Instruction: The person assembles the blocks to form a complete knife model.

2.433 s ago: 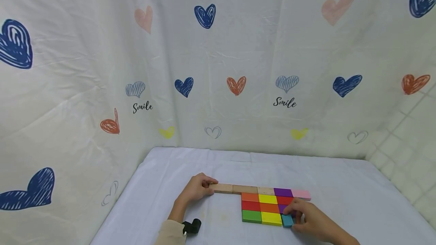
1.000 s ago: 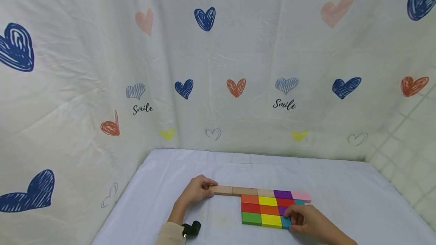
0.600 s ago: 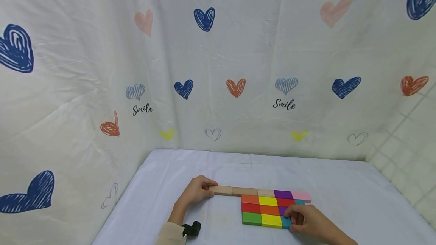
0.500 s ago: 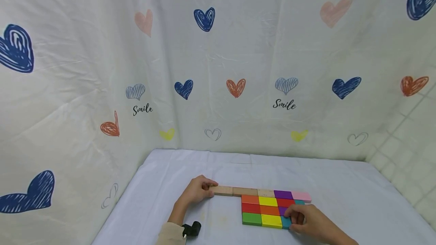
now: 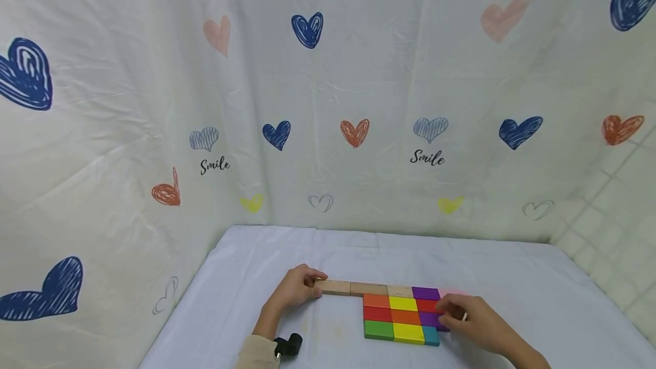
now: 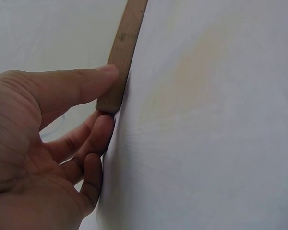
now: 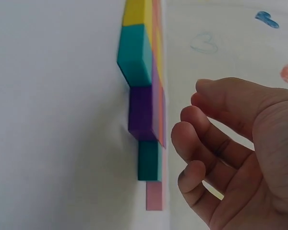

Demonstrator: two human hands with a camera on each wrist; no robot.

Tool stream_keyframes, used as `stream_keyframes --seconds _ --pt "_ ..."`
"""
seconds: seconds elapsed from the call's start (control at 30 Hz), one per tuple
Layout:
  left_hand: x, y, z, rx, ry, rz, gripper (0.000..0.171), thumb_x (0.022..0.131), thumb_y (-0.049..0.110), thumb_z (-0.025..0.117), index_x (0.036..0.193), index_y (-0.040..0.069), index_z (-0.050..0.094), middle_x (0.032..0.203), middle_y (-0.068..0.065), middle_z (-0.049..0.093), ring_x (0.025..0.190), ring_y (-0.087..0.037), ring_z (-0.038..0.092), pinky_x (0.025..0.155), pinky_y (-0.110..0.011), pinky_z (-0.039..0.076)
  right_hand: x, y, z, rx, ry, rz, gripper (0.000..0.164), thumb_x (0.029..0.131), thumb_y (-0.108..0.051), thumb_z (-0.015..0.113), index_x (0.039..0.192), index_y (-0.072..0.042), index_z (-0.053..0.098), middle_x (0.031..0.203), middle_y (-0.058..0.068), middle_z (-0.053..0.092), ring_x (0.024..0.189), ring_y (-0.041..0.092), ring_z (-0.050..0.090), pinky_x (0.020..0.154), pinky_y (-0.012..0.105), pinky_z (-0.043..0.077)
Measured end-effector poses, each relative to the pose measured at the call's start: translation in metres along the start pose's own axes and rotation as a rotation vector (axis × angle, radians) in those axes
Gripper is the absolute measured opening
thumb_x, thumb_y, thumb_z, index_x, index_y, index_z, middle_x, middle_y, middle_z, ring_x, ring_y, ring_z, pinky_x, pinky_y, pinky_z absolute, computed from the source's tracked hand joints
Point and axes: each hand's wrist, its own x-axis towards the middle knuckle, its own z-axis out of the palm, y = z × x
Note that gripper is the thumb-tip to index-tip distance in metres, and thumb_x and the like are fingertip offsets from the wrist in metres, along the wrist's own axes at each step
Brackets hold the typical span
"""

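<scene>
A row of flat plain wooden blocks (image 5: 368,288) runs into a purple block (image 5: 425,293) and a pink one at its right end. My left hand (image 5: 294,291) pinches the row's left end; the left wrist view shows the thumb on the wooden block (image 6: 122,57) and the fingers around its end. Coloured blocks lie in rows against the near side, among them green (image 5: 378,329), yellow (image 5: 408,332) and teal (image 5: 431,336). Over their right edge hovers my right hand (image 5: 476,320), fingers loosely bent and holding nothing. In the right wrist view it is apart from the purple block (image 7: 141,112).
A white cloth covers the table (image 5: 523,289). Behind it hangs a white curtain (image 5: 379,187) printed with hearts. A black device (image 5: 288,345) is strapped at the left wrist, by a beige sleeve (image 5: 258,352).
The right hand slid the teal block left against the yellow one, then let go and rose up and to the right. My left hand has stayed at the wooden row's end.
</scene>
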Motion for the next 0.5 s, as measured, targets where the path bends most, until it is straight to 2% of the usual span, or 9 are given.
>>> stream_keyframes --seconds 0.23,0.37,0.5 --pt "0.001 -0.002 -0.004 0.011 -0.020 0.011 0.034 0.081 0.010 0.085 0.114 0.013 0.078 0.094 -0.005 0.060 0.079 -0.012 0.051 0.067 -0.025 0.042 0.005 0.002 -0.019 -0.004 0.060 0.014 0.022 0.093 -0.023 0.074 0.111 -0.011 0.071 0.086 0.002 0.066 0.074 0.009 0.054 0.065 0.021 0.049" --pt "-0.003 0.001 -0.010 0.018 -0.036 -0.011 0.037 0.084 0.015 0.084 0.120 0.011 0.075 0.106 -0.012 0.060 0.083 -0.016 0.053 0.067 -0.028 0.044 0.009 0.004 -0.032 -0.011 0.086 0.032 0.025 0.094 -0.022 0.073 0.114 -0.008 0.070 0.088 0.003 0.067 0.076 0.011 0.055 0.066 0.022 0.051" --pt "-0.008 0.007 -0.021 0.062 0.002 -0.019 0.037 0.087 0.016 0.081 0.122 0.010 0.073 0.113 -0.017 0.059 0.092 -0.023 0.056 0.071 -0.034 0.046 0.010 0.004 -0.048 -0.052 0.127 0.039 0.026 0.094 -0.024 0.073 0.116 -0.009 0.070 0.092 0.002 0.069 0.079 0.011 0.058 0.069 0.022 0.052"
